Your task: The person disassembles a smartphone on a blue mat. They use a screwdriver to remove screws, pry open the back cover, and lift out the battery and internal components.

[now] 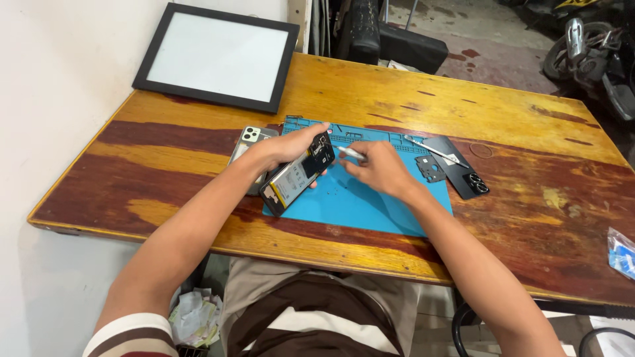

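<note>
While the left hand (286, 147) tilts the opened phone (297, 174) above the blue mat (370, 208), fingers wrapped round it, the right hand (378, 167) pinches a thin tool (350, 153); a slip could gouge its exposed insides.

Even, bright daylight; glossy sheen along the surface (410, 92) at its far edge, soft shadows beneath both forearms, slight wide-angle bowing at frame corners, focus sharp

My worn wooden counter (370, 92), blue work mat (370, 205) at centre, black-framed white panel (218, 56) back left, phone (248, 142) beside mat, clear packet (622, 252) far right
</note>
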